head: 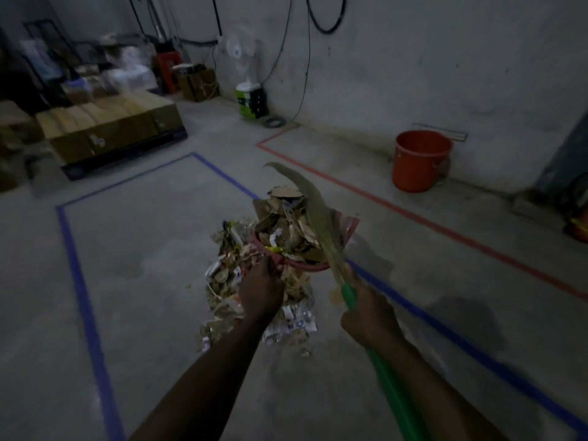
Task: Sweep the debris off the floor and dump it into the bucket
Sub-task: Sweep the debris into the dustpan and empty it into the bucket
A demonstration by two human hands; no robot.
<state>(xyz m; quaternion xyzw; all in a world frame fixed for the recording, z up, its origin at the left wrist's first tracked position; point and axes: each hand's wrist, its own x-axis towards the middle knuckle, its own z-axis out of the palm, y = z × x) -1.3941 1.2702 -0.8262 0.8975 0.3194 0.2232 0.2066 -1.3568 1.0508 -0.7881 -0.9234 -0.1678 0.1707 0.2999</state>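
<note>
- Right hand (366,316): fingers wrapped round the green handle of the broom (393,389), which runs up from the lower right edge of the view.
- Left hand (261,292): fingers curled on the near rim of the dustpan (348,226) (the exact grip is lost in the dim light).
- Dustpan: pink, heaped with debris (286,230) of brown leaves and paper scraps. The broom's bristles lie across its right side, their tip curling past the far edge.
- Floor (152,249): beneath the dustpan, a pile (222,313) of the same litter, inside a rectangle of blue tape (86,300).
- Red tape (445,229): a second line beyond the blue, running towards the wall (413,58).
- Bucket (416,163): orange, upright, at the foot of the far wall on the right, well apart from the dustpan.
- Far left: boxes (105,122) on a pallet (127,157); a fan (240,52) by the wall.
</note>
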